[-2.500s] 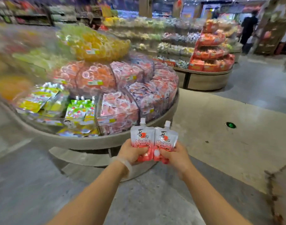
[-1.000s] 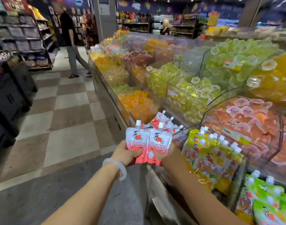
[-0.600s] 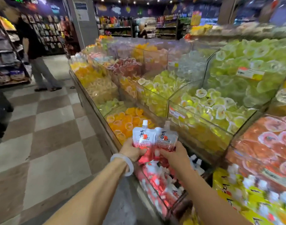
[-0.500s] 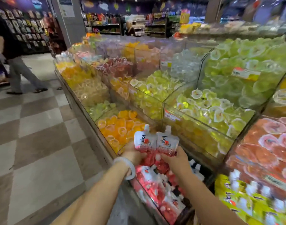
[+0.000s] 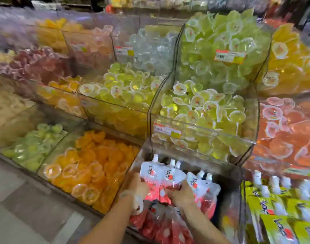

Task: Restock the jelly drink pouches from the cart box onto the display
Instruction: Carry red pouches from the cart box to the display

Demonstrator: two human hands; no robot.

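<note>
Tiered clear acrylic bins of orange, green and yellow jelly cups fill the view; grey tiled floor lower left.

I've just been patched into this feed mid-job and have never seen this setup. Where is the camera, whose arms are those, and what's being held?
There is no machine here. The single picture comes from a wide-angle camera on a person's head, looking forward and down, so the two bare arms are that person's own. The left hand and right hand together grip a bunch of red-and-white jelly drink pouches with white spouts, low in a clear display compartment where more red pouches already lie. Left of it is a bin of orange jelly cups; behind, yellow-green jelly cups; to the right, yellow-green pouches. The view is somewhat blurred.
</note>
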